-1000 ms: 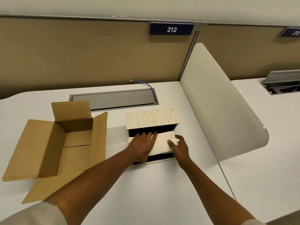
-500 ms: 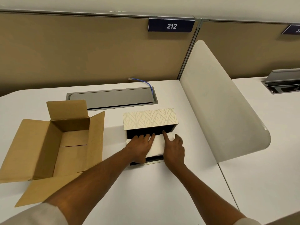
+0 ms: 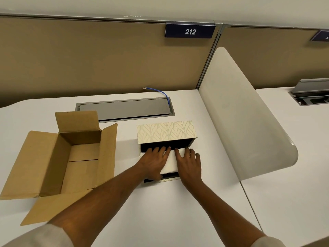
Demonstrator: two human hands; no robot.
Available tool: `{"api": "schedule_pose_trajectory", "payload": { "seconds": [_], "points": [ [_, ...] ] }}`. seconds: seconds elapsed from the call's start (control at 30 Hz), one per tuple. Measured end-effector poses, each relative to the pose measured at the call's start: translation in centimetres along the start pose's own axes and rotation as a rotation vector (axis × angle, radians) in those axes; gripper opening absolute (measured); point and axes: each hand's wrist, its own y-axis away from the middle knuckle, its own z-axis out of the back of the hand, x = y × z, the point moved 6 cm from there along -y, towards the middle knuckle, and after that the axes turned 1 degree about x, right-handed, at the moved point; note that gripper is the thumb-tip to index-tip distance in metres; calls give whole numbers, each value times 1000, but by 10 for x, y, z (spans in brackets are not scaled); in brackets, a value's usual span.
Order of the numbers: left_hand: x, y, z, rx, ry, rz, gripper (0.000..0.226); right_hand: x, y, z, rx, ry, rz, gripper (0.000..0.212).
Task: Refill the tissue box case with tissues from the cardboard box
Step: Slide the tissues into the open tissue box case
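The tissue box case [image 3: 166, 131], cream with a leaf pattern and a black inside, lies open at the middle of the white desk. A white stack of tissues [image 3: 170, 163] sits in its black opening. My left hand [image 3: 153, 161] covers the stack's left half, with the thumb curled round its near edge. Flat on the right half rests my right hand [image 3: 188, 164], fingers spread toward the case's back wall. The brown cardboard box [image 3: 106, 148] stands open to the left of the case, and nothing shows inside it.
A grey cable hatch [image 3: 124, 108] is set into the desk behind both boxes, with a blue cable [image 3: 164, 94] rising from its right end. A rounded cream divider [image 3: 240, 122] stands close on the right. Tan partition panels back the desk.
The tissue stack has gone deeper into the case. My right hand has shifted from the stack's right end onto its top and now lies flat beside the left hand.
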Motion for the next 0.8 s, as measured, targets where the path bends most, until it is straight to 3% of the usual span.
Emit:
{"api": "schedule_pose_trajectory", "payload": {
  "seconds": [0.27, 0.43, 0.53, 0.67, 0.8],
  "points": [
    [4, 5, 2, -111, 29, 10, 120, 0, 1, 1, 52, -45, 0, 69],
    [-1, 27, 8, -232, 116, 95, 101, -2, -1, 8, -5, -80, -24, 64],
    [-4, 45, 11, -296, 144, 262, 89, -1, -2, 10, -81, -120, 26, 63],
    [-6, 72, 4, -415, 409, 581, 80, 0, 0, 8, -141, -204, 31, 48],
    [-10, 79, -20, -270, 624, 725, 101, -8, 2, -2, -80, -309, -43, 53]
  ]
}}
